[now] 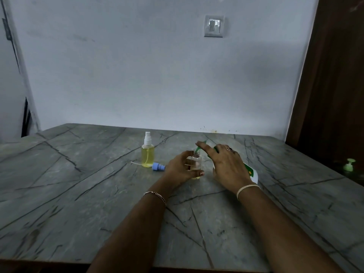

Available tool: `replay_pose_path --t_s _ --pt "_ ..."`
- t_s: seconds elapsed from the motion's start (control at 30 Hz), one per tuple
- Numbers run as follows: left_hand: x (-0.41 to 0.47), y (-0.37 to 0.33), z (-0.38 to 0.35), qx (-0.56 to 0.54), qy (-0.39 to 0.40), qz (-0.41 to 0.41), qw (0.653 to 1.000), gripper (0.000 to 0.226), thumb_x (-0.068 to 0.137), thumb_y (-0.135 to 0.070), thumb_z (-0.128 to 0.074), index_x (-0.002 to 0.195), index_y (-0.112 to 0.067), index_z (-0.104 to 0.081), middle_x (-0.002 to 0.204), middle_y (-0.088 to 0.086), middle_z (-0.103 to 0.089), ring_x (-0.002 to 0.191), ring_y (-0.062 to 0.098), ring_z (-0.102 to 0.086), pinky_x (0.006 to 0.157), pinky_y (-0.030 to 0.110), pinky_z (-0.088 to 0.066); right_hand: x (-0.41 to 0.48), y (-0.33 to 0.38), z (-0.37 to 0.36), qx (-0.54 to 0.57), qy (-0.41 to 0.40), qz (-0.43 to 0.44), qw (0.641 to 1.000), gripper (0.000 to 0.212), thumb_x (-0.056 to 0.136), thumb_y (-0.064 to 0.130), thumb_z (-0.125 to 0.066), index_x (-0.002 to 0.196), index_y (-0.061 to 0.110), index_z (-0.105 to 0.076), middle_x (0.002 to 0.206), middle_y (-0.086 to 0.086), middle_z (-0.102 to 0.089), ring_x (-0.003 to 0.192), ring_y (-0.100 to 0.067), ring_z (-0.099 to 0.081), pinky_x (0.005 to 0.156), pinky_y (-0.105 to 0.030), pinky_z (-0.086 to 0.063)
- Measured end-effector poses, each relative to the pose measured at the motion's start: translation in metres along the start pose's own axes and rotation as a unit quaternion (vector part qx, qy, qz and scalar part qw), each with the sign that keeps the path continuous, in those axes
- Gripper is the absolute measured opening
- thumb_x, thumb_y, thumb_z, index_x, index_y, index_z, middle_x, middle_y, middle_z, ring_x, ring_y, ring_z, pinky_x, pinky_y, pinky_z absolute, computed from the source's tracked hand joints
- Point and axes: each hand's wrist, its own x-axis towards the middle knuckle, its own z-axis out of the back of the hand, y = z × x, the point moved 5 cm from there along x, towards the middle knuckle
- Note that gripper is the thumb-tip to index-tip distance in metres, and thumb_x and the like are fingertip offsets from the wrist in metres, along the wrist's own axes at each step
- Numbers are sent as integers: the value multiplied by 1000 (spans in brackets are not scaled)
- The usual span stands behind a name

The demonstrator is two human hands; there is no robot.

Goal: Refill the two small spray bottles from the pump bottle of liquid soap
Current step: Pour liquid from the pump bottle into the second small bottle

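We steady the open spray bottle (196, 164) w/ left hand (182, 168); right hand (226, 164) grips tilted soap bottle (250, 171) beside it. Narrow neck: misaim risks spills.

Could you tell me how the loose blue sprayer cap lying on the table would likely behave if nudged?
The blue sprayer cap lies on its side, round-bodied, so it would probably roll. Its thin white dip tube looks flexible. It is likely light.
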Motion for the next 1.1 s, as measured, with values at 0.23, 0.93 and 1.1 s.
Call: replay_pose_path --t_s 0.23,0.93,1.1 --pt "2 -2 -1 59 -11 -16 998 73 66 -16 -85 128 -28 -48 106 0 -64 96 19 -66 89 40 -55 1 0 -1 -2 9 -12 1000 86 85 7 -59 146 44 -12 123 -6 -51 119 -27 -47 101 -43 -41" --pt "5 0 -3 75 -20 -25 997 67 67 -25 -85 125 -30 -51 108 3 -66 92 20 -67 87 40 -56 1 4 2 -19 3 -13 1000 80 88 7 -54 146 42 -14 123 -7 -50 119 -28 -46 101 -44 -39" --pt "5 -2 -2 81 -16 -29 996 60 68 -25 -84 120 -32 -53 107 2 -66 91 18 -67 87 37 -56 4 7 1 -13 -7 -19 1000 75 85 5 -56 144 37 -22 124 -7 -50 119 -28 -47 101 -44 -39"
